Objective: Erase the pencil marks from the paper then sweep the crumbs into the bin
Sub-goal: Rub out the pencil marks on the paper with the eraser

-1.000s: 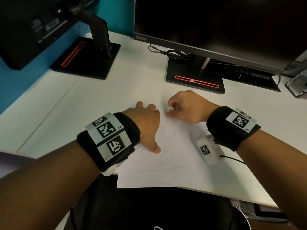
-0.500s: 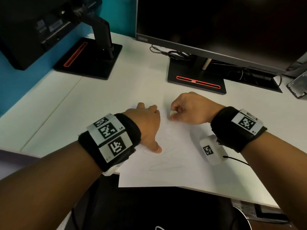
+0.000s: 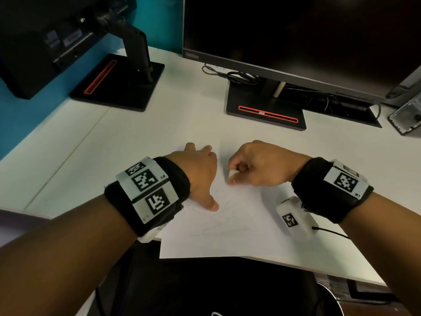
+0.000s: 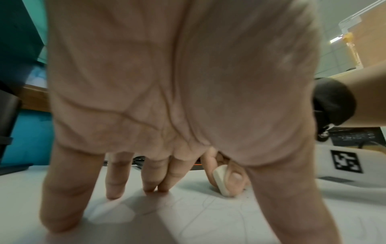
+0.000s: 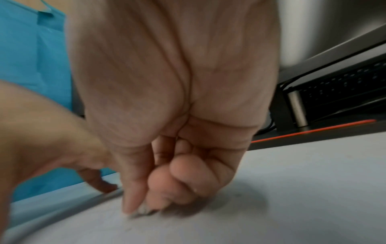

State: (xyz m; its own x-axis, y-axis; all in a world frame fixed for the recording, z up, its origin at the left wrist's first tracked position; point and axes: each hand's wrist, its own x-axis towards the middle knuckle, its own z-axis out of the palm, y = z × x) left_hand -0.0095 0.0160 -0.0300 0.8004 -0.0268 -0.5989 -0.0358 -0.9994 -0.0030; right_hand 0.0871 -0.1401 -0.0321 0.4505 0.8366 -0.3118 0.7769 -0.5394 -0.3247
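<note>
A white sheet of paper (image 3: 246, 238) lies on the white desk (image 3: 141, 137) with faint pencil scribbles (image 3: 218, 226) across its middle. My left hand (image 3: 200, 176) rests on the sheet's left part, fingers spread and straight, fingertips (image 4: 114, 193) pressing the paper (image 4: 208, 219) flat. My right hand (image 3: 252, 167) pinches a small white eraser (image 3: 232, 174) between thumb and fingers and holds its tip on the paper near the upper scribbles. The eraser (image 4: 221, 180) shows beside the right thumb in the left wrist view; in the right wrist view only the eraser's tip (image 5: 143, 210) peeks out.
A black monitor (image 3: 296, 42) on a stand with a red stripe (image 3: 266, 110) is behind the paper, cables (image 3: 230, 74) beside it. A second monitor stand (image 3: 118, 83) sits at the back left by a teal wall. The desk's front edge (image 3: 296, 265) runs under the sheet.
My right hand with the eraser has shifted slightly toward me and left over the paper. The left hand has stayed pressed on the sheet.
</note>
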